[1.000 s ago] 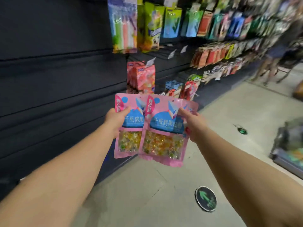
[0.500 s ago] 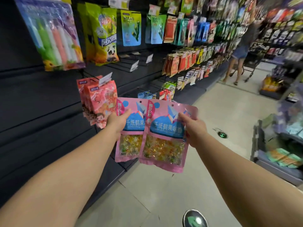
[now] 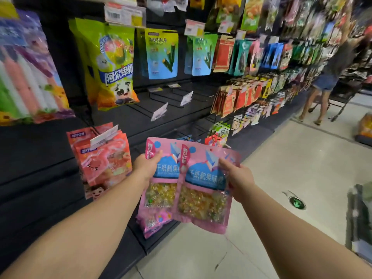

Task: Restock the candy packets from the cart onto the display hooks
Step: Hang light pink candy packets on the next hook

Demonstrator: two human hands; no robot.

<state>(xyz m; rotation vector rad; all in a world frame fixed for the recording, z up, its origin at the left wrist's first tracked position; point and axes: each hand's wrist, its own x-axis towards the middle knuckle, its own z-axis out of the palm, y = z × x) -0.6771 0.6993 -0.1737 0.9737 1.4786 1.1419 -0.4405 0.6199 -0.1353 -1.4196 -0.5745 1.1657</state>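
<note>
I hold two pink candy packets side by side in front of the dark display wall. My left hand (image 3: 148, 165) grips the left pink candy packet (image 3: 161, 190) at its upper left edge. My right hand (image 3: 238, 181) grips the right pink candy packet (image 3: 201, 196), which overlaps the left one. Both have a blue label and a clear window of yellow candies. Empty display hooks (image 3: 161, 109) with white price tags jut from the wall above the packets. More pink packets (image 3: 153, 222) hang low behind my left packet.
Orange-pink packets (image 3: 104, 158) hang on a hook just left of my left hand. Yellow-green (image 3: 112, 65) and blue bags (image 3: 161, 53) hang higher up. The cart's edge (image 3: 360, 218) shows at far right. A person (image 3: 326, 77) with a trolley stands down the aisle.
My view has swung right and upward along the wall, bringing the empty hooks and upper bags into sight. Both hands keep the same grip on the two packets, now closer to the wall.
</note>
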